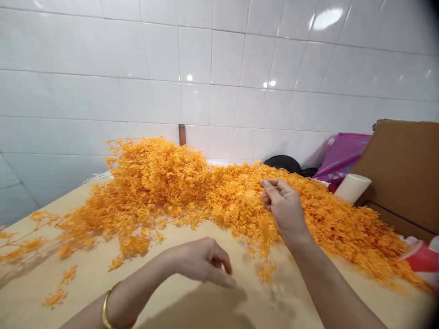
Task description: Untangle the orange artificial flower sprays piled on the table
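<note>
A big heap of orange plastic sprigs lies across the pale table, running from the left back to the right front. My right hand reaches over the heap with its fingers pinched on one thin orange sprig, lifting it off the pile. My left hand hovers low over the bare table in front of the heap, fingers loosely curled and apart, with nothing in them. A gold bangle sits on the left wrist.
A white tiled wall stands right behind the table. At the right are a brown cardboard box, a white roll, a pink plastic bag, a black object and something red. Loose sprigs lie at the left.
</note>
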`<state>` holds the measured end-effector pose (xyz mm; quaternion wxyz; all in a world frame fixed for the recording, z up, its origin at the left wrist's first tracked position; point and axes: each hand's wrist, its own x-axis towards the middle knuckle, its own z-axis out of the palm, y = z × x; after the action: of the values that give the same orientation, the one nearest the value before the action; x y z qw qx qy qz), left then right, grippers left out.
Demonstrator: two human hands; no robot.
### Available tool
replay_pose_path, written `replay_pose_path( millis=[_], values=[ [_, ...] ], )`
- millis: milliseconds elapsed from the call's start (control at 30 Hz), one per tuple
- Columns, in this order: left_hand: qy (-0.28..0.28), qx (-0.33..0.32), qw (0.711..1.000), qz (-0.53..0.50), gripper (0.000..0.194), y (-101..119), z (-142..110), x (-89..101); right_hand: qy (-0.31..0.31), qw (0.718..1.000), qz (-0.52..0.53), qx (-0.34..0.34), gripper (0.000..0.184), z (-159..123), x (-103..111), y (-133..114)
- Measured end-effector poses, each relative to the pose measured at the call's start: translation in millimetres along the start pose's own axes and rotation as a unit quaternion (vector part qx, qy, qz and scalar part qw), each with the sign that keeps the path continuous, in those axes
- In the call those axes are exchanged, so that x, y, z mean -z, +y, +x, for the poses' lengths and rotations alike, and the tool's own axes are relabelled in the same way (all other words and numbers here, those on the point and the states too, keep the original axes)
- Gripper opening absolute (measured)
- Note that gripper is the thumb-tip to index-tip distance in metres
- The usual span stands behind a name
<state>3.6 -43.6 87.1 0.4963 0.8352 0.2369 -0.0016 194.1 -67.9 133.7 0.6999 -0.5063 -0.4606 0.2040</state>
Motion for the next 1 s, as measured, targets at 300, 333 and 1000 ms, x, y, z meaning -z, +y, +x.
replay_pose_path(
  millis=[300,333,1000],
  values=[
    [0.380,-0.105,0.776,-0.492,0.039,-27,26,26.2,-0.137,0.930,-0.292,0.175,0.017,-43,-79,55],
    [0.390,-0.122,0.741,-0.533,0.036,-34,28,32.2,-0.163,0.917,-0.319,0.179,0.018,-48,-85,64],
    [0.366,-0.170,0.708,-0.579,0.031,-85,30,46.0,-0.181,0.976,-0.124,0.004,0.036,-15,-88,106]
  ],
)
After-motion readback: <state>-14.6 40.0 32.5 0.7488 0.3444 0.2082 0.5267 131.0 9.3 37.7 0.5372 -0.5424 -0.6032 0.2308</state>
